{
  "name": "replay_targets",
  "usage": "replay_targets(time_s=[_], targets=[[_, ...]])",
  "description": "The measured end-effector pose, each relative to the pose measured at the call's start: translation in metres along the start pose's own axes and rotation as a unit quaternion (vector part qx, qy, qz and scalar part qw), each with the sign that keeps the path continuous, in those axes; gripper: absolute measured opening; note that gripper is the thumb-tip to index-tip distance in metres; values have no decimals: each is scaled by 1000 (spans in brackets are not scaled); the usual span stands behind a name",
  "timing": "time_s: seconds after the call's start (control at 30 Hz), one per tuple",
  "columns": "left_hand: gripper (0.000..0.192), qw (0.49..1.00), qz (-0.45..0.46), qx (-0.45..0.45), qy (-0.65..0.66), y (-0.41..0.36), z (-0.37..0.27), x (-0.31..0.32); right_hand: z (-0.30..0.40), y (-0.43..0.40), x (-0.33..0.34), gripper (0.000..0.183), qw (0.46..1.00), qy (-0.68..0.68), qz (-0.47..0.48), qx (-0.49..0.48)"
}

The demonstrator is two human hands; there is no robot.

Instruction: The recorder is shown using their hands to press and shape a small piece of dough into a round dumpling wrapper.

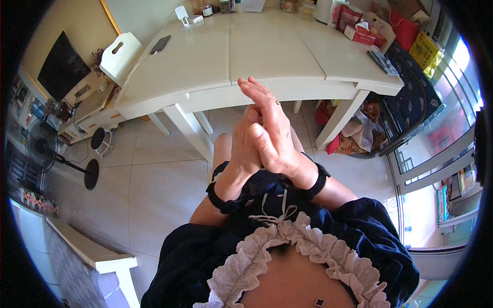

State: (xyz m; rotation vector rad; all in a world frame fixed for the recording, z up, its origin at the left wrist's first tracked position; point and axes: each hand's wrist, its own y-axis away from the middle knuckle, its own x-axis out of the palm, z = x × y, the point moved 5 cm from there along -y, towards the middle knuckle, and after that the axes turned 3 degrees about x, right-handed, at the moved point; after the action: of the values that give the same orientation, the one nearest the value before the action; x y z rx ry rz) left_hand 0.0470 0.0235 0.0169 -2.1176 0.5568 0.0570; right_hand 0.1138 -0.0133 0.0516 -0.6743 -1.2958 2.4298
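My left hand (243, 144) and my right hand (276, 140) are pressed together, palm against palm, in front of my lap. The fingers of the right one lie side by side and point up toward the table, with a ring (277, 102) on one of them. Behind them, the left fingers are partly covered. No object shows in either hand, though the space between the palms is hidden. Each wrist carries a dark strap, one on the left (223, 202) and one on the right (319, 181). Just beyond the fingertips runs the front edge of a white table (269, 50).
A smartphone (160, 45) with a cable and a white phone stand (182, 16) lie on the table's left. A red tissue box (362, 34) is at its right. Filled bags (362, 131) sit by the right table leg. A floor fan (42, 142) and a stool (101, 140) stand left.
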Motion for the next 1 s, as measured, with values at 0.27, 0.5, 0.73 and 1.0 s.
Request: replay_targets(time_s=[0.27,0.5,0.73,1.0], targets=[[34,993,20,-100,-65,-2,-16,3,-24,12,-1,59,921,-275,34,274],[37,989,-131,-72,-3,-2,-7,-15,-14,6,-12,43,991,-63,-23,118],[46,869,-96,-254,413,11,6,-11,12,4,-21,36,997,40,-48,-42],[41,961,31,-217,166,11,-1,-12,25,1,-22,36,996,50,32,-71]])
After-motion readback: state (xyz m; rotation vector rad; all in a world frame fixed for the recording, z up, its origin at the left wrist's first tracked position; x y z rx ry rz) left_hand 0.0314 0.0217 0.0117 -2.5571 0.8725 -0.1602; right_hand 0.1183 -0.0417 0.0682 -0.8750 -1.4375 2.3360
